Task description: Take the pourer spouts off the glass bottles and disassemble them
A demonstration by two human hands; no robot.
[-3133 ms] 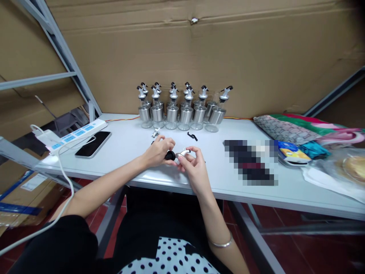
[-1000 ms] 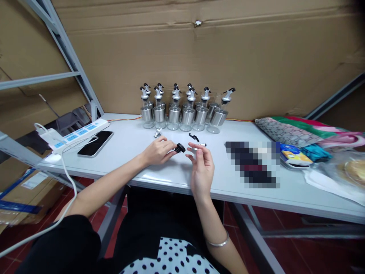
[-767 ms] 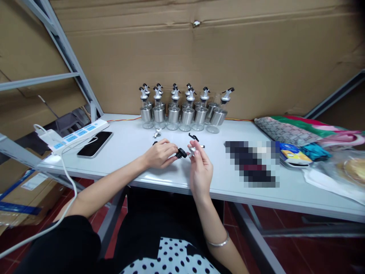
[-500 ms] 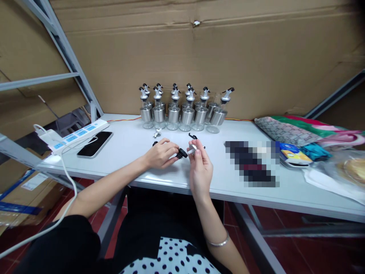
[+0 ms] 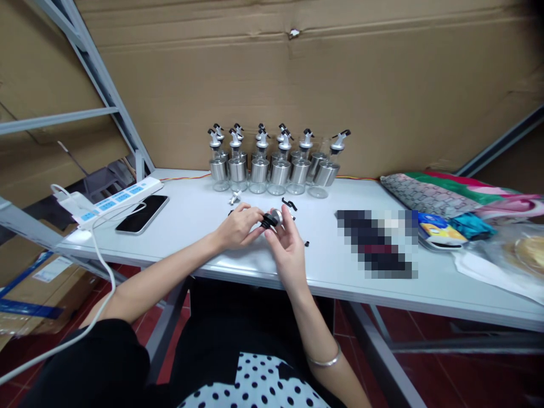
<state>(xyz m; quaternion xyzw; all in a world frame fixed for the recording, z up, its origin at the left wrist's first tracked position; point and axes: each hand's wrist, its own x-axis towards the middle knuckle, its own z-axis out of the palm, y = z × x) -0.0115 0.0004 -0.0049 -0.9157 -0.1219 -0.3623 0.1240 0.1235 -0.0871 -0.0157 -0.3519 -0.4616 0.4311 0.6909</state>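
My left hand (image 5: 241,228) is closed on a black ribbed stopper (image 5: 267,221), pinched between thumb and fingers. Against the stopper's wide end sits a silver-white pourer spout (image 5: 277,216), gripped by the fingers and thumb of my right hand (image 5: 290,249). The two parts touch; how far one sits inside the other cannot be made out. Beyond my hands lie another silver-white pourer spout (image 5: 234,196) and black lever caps (image 5: 289,204). A small black piece (image 5: 306,243) rests right of my right hand. Another black part (image 5: 231,213) is mostly hidden behind my left hand.
Several glass bottles with steel sleeves (image 5: 259,168) stand along the back, most topped with pourers. To the left are a power strip (image 5: 123,198) and a phone (image 5: 143,215). A blue and yellow packet (image 5: 440,228) and a patterned cloth (image 5: 420,195) lie to the right.
My right hand has moved left, bringing the pourer spout against the black stopper; they were apart before. More of the black parts behind my right hand now show.
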